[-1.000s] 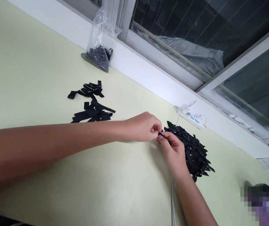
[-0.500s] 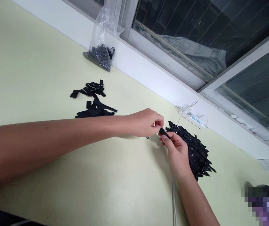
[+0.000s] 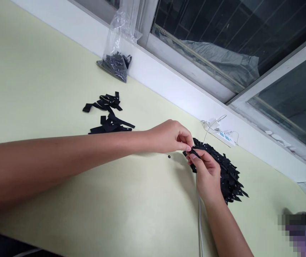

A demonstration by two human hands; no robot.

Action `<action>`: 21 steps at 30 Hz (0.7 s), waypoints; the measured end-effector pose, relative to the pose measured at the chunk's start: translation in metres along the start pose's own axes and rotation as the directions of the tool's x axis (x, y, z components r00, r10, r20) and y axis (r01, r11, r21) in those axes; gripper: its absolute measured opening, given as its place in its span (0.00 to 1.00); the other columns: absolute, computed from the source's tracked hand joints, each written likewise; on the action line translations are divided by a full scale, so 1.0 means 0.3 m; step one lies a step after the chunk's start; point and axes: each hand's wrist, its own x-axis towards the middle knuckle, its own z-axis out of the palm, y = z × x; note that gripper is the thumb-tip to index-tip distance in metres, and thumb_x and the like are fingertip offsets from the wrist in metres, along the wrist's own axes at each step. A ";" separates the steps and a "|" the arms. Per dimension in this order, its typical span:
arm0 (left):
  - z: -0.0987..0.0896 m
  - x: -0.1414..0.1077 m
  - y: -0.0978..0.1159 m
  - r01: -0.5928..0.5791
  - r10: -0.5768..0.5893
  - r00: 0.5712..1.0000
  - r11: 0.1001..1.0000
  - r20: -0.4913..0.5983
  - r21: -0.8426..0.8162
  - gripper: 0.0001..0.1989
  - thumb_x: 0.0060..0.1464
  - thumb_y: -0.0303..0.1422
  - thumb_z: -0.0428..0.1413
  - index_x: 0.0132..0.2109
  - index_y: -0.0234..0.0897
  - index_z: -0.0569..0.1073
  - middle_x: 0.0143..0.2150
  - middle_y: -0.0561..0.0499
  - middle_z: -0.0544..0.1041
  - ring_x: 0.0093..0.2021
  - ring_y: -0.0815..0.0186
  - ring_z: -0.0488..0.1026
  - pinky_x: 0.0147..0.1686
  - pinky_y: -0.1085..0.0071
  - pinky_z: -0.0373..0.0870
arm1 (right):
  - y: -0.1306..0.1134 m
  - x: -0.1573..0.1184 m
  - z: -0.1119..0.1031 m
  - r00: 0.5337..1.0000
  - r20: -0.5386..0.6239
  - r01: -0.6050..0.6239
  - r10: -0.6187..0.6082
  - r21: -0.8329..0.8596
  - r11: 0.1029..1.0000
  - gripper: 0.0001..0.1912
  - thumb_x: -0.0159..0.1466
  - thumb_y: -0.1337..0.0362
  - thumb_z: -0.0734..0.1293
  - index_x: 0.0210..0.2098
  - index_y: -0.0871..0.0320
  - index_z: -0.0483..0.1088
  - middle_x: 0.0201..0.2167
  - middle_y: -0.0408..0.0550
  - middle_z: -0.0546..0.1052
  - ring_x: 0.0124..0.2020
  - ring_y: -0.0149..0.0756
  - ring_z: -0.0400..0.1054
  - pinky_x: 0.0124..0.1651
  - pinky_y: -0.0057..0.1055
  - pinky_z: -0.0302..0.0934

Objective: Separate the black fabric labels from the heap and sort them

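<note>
One strip [image 3: 195, 152] sits pinched by left hand [image 3: 171, 137] and right hand [image 3: 209, 176] over the counter [image 3: 142, 192]; fingertip work seems the step, the next move calling for steady grip. Also: one heap [image 3: 229, 178], two piles [image 3: 109, 126], pieces too overlapped to count; one bag [image 3: 116, 44] at the far edge; one tiny bit [image 3: 169, 156].

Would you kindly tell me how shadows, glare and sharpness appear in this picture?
In the head view, soft shadows fall on the pale table near the left hand and right hand; in the head view, glints streak the plastic bag; in the head view, blocky pixels obscure the lower-right corner.
</note>
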 end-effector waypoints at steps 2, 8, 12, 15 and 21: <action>0.002 0.001 -0.003 -0.010 0.011 1.000 0.999 0.011 -0.051 0.03 0.54 0.27 0.62 0.36 0.33 0.81 0.33 0.51 0.81 0.33 0.70 0.74 0.36 0.72 0.67 | 0.005 -0.002 -0.003 1.000 0.004 0.013 -0.013 0.031 0.999 0.06 0.63 0.60 0.71 0.37 0.55 0.77 0.33 0.44 0.75 0.35 0.35 0.65 0.42 0.34 0.60; -0.003 -0.011 -0.019 -0.020 0.036 0.992 0.991 0.122 -0.136 0.03 0.57 0.29 0.60 0.39 0.37 0.78 0.44 0.50 0.81 0.50 0.65 0.74 0.48 0.67 0.67 | 0.006 -0.005 -0.015 0.992 0.089 0.091 -0.090 -0.003 0.996 0.05 0.66 0.61 0.69 0.35 0.53 0.77 0.37 0.46 0.75 0.40 0.38 0.67 0.43 0.36 0.59; -0.009 -0.022 -0.016 -0.063 0.089 0.979 0.987 0.182 -0.145 0.02 0.58 0.27 0.58 0.38 0.37 0.76 0.42 0.51 0.80 0.46 0.67 0.74 0.47 0.68 0.67 | -0.006 -0.002 -0.025 0.981 0.097 0.176 -0.166 -0.101 0.979 0.04 0.66 0.62 0.69 0.34 0.53 0.76 0.37 0.46 0.75 0.40 0.39 0.67 0.42 0.36 0.60; -0.006 -0.025 -0.012 -0.080 0.104 0.977 0.988 0.184 -0.131 0.02 0.57 0.26 0.58 0.36 0.37 0.75 0.41 0.51 0.80 0.45 0.66 0.74 0.44 0.68 0.67 | -0.012 -0.001 -0.031 0.970 0.099 0.236 -0.221 -0.192 0.953 0.03 0.66 0.63 0.69 0.35 0.53 0.76 0.38 0.47 0.75 0.40 0.40 0.68 0.41 0.36 0.60; 0.011 -0.024 -0.009 -0.081 0.097 0.984 0.991 0.148 -0.108 0.03 0.57 0.24 0.58 0.35 0.36 0.74 0.39 0.51 0.79 0.42 0.66 0.73 0.46 0.66 0.67 | -0.008 -0.001 -0.034 0.935 0.118 0.355 -0.335 -0.302 0.885 0.03 0.65 0.63 0.69 0.36 0.53 0.75 0.38 0.48 0.76 0.40 0.42 0.70 0.40 0.37 0.62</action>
